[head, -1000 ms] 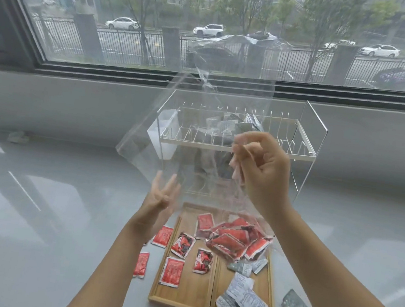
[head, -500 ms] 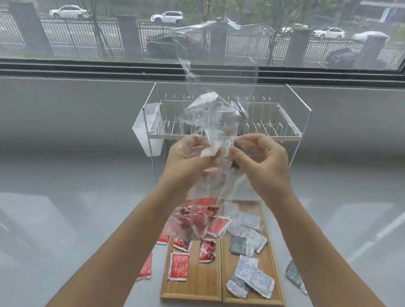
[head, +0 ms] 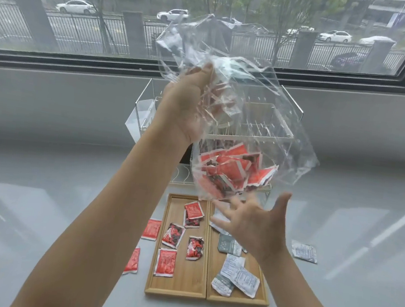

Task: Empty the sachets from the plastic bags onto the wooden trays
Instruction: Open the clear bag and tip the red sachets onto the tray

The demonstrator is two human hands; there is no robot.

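The fingers (head: 208, 73) of my left hand (head: 186, 104) grip the crumpled top of the clear plastic bag (head: 239, 122), held high; my right hand (head: 254, 227) is spread open just under its bulging bottom. A clump of red sachets (head: 229, 172) remains inside, above the two wooden trays (head: 178, 288) on the grey desk (head: 34, 208). Some red and white sachets already lie there; several lie beside the trays, so emptying looks about half done.

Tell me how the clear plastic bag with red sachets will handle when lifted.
Probably floppy: the clear plastic bag crumples where the left hand grips it. Likely bottom-heavy: the red sachets bunch in its sagging lower part above the right hand. Possibly slippery, being glossy film.
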